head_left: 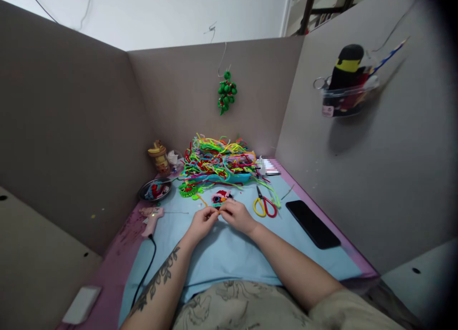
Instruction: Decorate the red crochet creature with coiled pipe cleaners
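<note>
My left hand [204, 221] and my right hand [236, 216] meet over the blue cloth, both closed in a pinch. Between their fingertips a bit of a small orange piece [219, 212] shows; the rest of it is hidden by the fingers. Just beyond them lies a red, pink and blue fuzzy figure [221, 197] with a round eye, partly covered by my right hand. A green fuzzy figure [188, 189] rests farther left, with an orange pipe cleaner [203, 200] near it.
A blue tray [236, 178] heaped with colorful pipe cleaners [218, 158] stands at the back. Scissors [265, 207] and a black phone [312, 224] lie right. On the left are a corded pink glue gun [153, 221] and a metal bowl [142, 192]. Grey panels [214, 58] enclose the table.
</note>
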Tool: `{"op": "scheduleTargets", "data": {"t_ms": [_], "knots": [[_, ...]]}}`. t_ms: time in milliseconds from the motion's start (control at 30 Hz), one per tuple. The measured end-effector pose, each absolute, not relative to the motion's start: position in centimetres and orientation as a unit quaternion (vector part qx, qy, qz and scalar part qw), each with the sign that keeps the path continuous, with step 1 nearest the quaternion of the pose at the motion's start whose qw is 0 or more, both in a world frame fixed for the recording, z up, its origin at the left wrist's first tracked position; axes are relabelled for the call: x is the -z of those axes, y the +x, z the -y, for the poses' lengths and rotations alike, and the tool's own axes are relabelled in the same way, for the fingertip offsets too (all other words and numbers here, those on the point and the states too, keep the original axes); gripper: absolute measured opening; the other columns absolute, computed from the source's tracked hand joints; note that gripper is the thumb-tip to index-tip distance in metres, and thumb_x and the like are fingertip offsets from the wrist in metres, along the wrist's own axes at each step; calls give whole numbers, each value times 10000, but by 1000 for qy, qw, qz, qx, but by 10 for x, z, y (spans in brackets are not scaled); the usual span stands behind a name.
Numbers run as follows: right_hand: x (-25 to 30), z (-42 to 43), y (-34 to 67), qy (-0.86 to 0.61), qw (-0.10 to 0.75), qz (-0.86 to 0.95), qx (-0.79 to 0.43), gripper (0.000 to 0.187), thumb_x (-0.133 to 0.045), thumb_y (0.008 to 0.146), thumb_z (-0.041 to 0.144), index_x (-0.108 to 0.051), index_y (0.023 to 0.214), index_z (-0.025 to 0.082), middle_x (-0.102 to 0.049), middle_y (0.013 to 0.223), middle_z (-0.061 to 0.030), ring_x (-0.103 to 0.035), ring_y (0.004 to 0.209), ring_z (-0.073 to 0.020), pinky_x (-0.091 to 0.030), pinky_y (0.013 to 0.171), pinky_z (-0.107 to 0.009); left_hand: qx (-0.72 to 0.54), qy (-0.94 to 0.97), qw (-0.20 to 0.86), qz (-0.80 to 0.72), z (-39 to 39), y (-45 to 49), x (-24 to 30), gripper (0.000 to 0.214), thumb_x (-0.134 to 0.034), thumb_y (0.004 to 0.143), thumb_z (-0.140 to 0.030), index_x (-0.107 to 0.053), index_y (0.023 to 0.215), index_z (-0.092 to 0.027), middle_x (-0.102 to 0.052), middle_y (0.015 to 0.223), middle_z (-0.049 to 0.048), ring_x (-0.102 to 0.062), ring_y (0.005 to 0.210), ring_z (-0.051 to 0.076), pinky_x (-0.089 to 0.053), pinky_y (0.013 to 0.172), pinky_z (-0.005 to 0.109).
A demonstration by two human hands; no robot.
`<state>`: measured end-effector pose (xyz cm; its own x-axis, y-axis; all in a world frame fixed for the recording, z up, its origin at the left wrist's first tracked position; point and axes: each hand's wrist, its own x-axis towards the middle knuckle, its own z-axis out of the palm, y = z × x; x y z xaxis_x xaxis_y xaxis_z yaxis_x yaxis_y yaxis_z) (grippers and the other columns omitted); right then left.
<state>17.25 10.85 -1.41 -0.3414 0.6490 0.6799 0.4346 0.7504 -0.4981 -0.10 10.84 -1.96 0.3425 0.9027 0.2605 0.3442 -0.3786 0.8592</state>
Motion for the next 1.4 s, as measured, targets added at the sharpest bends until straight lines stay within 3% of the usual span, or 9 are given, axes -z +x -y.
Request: {"op": "scheduleTargets", "data": {"t_ms": [167, 300, 467, 600, 767, 867, 1033, 1267, 1400], "knots": [[22, -109, 168, -381, 301, 873, -42, 121, -532, 838, 118, -630, 777, 150, -631, 791, -91, -583, 733, -190, -465, 681, -299, -386, 740, 319, -449, -112, -1, 29, 222, -507, 817, -312, -574, 659, -171, -536, 585, -18, -469, 571, 131, -365, 562, 233], [21, -107, 166, -410, 342, 843, -70, 134, -521, 855, 125, -649, 829, 153, -638, 820, -88, -591, 754, -187, -468, 701, -300, -402, 739, 292, -455, -112, 0, 27, 227, -482, 833, -304, -567, 667, -176, -539, 589, -18, -483, 569, 133, -375, 557, 232], [16, -109, 166, -423, 483, 690, -334, 132, -638, 784, 274, -662, 868, 175, -632, 784, -30, -547, 643, -129, -440, 607, -242, -445, 731, 251, -453, -112, -3, 20, 209, -439, 871, -300, -555, 746, -178, -587, 686, 5, -545, 647, 144, -433, 619, 245], [14, -110, 165, -424, 422, 525, -605, 277, -589, 790, 428, -593, 702, 166, -521, 561, 35, -395, 425, -64, -278, 389, -185, -453, 753, 210, -428, -111, -6, 21, 158, -480, 865, -272, -586, 786, -185, -619, 763, 34, -563, 742, 171, -446, 710, 290], [9, -109, 169, -407, 334, 484, -699, 282, -668, 681, 400, -597, 699, 128, -546, 564, 9, -381, 366, -46, -187, 320, -167, -436, 797, 170, -382, -107, -5, 18, 164, -492, 876, -247, -629, 794, -204, -637, 754, 43, -557, 775, 193, -432, 787, 346], [8, -108, 168, -403, 341, 474, -705, 250, -698, 640, 349, -576, 680, 134, -529, 538, 28, -371, 360, -37, -178, 322, -158, -431, 807, 154, -373, -106, -4, 17, 165, -488, 884, -242, -635, 816, -204, -650, 771, 48, -561, 780, 195, -434, 800, 359], [9, -107, 163, -415, 453, 481, -625, 225, -679, 667, 347, -546, 653, 166, -425, 449, 89, -328, 381, -45, -201, 359, -172, -440, 796, 137, -392, -107, -4, 22, 170, -468, 899, -234, -621, 960, -193, -665, 907, 86, -580, 870, 210, -446, 805, 363], [12, -104, 152, -417, 607, 559, -381, 175, -612, 745, 337, -600, 681, 175, -573, 669, -4, -518, 643, -138, -422, 582, -242, -441, 803, 149, -371, -106, 1, 26, 154, -483, 896, -235, -633, 884, -200, -680, 840, 56, -617, 798, 174, -479, 747, 299], [24, -108, 137, -390, 614, 528, -438, 233, -562, 794, 405, -573, 723, 184, -526, 615, 14, -434, 499, -98, -356, 441, -206, -454, 797, 145, -372, -107, 2, 26, 163, -476, 897, -226, -630, 859, -192, -676, 831, 60, -612, 788, 171, -477, 736, 297]]}}
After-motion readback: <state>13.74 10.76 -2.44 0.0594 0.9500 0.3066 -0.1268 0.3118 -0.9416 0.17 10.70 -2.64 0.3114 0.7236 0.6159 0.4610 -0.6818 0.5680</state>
